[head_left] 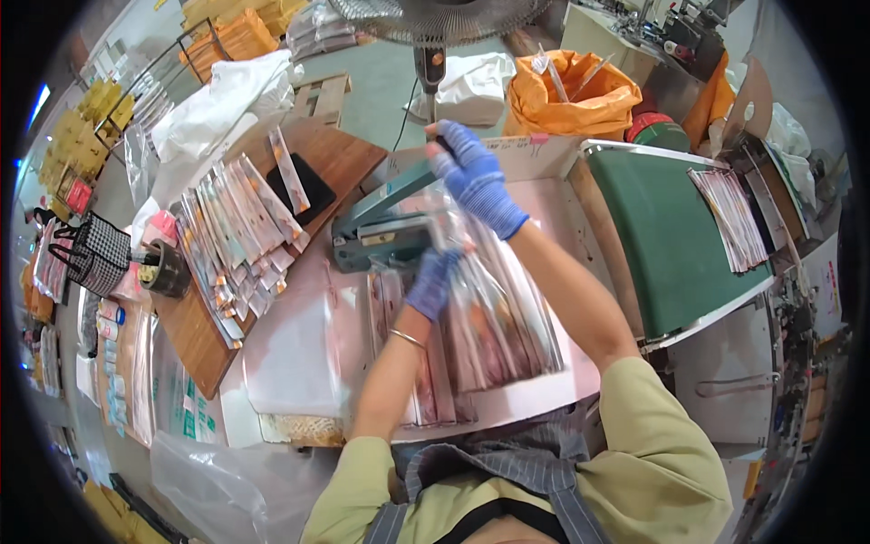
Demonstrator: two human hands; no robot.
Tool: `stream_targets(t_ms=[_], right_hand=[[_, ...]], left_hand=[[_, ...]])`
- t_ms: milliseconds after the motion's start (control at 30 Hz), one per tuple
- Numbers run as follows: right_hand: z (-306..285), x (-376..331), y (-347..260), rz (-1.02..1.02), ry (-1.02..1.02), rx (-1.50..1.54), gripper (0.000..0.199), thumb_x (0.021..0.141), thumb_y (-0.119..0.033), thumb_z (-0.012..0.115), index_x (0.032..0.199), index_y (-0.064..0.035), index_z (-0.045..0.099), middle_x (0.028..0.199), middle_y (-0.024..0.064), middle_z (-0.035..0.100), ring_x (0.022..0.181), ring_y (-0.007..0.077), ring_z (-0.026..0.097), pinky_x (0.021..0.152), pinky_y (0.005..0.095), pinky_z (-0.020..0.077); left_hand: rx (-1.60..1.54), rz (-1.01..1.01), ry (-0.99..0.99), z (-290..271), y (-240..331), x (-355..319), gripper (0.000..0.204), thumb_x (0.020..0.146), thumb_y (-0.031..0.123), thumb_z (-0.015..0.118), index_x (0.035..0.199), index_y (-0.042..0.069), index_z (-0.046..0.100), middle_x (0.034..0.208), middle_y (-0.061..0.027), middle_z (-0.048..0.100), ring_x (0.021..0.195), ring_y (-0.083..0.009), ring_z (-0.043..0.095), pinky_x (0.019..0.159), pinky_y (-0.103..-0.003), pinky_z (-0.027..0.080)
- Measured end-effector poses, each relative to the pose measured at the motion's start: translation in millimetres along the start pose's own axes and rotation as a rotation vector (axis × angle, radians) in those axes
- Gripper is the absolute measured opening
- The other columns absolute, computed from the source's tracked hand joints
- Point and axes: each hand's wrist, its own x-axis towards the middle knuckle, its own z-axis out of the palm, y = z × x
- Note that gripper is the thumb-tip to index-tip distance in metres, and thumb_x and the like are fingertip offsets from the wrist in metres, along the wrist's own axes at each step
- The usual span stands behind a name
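Observation:
My right hand [482, 179], in a blue-and-white knit glove, is closed around the dark grip of a raised lever on a blue-green hand-press bag sealer [381, 243]. Close to the sealer's open jaw, my left hand [435, 283], also gloved, is closed on the upper end of a clear plastic bag [498, 331]. Long, flat printed packets fill the bag, which lies toward me. More such packets [424, 399] lie beside it under my left forearm. The left fingertips are somewhat blurred.
Packets in rows [240, 213] lie on a brown wooden board [208, 340] at left, near a dark cup [166, 272]. Clear bags [294, 358] are stacked by the sealer. A green conveyor belt [652, 236] carries packets at right. A fan [435, 18] and an orange sack [571, 95] stand behind.

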Motion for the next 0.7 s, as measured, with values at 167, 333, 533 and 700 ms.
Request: stream_targets(t_ms=[167,333,533,700], right_hand=[[-17.5,-49.6,99.9,0.412,0.005,0.199,0.015,0.082,-0.011,0.054,0.094,-0.0031,0.059,0.076,0.0029,0.058,0.070,0.0096,0.051,0.065,0.0220,0.0420],[7.9,-67.3,113.3,0.494,0.227,0.641,0.016,0.084,-0.015,0.055,0.095,-0.0066,0.062,0.077,-0.0033,0.057,0.069,0.0048,0.050,0.063,0.0184,0.0405],[-7.4,-77.2,133.2,0.419,0.312,0.527,0.015,0.082,-0.012,0.055,0.094,-0.0062,0.063,0.075,-0.0036,0.056,0.067,0.0043,0.048,0.062,0.0176,0.0394],[8.6,-85.5,114.5,0.592,0.418,0.590,0.032,0.080,-0.015,0.059,0.110,-0.0065,0.054,0.098,0.0051,0.055,0.084,0.0098,0.049,0.074,0.0219,0.0407]], left_hand=[[-0.225,-0.176,0.002,-92.1,11.2,-4.5,0.025,0.078,0.023,0.059,0.093,0.004,0.058,0.085,0.0000,0.057,0.079,-0.0096,0.052,0.070,-0.021,0.042],[-0.025,0.488,0.602,-157.5,-35.3,-52.3,0.025,0.079,0.011,0.060,0.100,-0.001,0.055,0.094,-0.0027,0.056,0.086,-0.0110,0.051,0.081,-0.024,0.041],[0.073,0.438,0.465,-155.9,-105.4,-93.2,0.027,0.083,0.017,0.055,0.105,0.001,0.057,0.103,-0.0057,0.058,0.098,-0.0157,0.050,0.087,-0.027,0.039],[0.104,0.107,0.248,-143.0,-64.1,-49.6,0.078,0.077,0.034,0.059,0.132,-0.004,0.019,0.133,-0.0127,0.030,0.121,-0.0180,0.030,0.100,-0.030,0.024]])
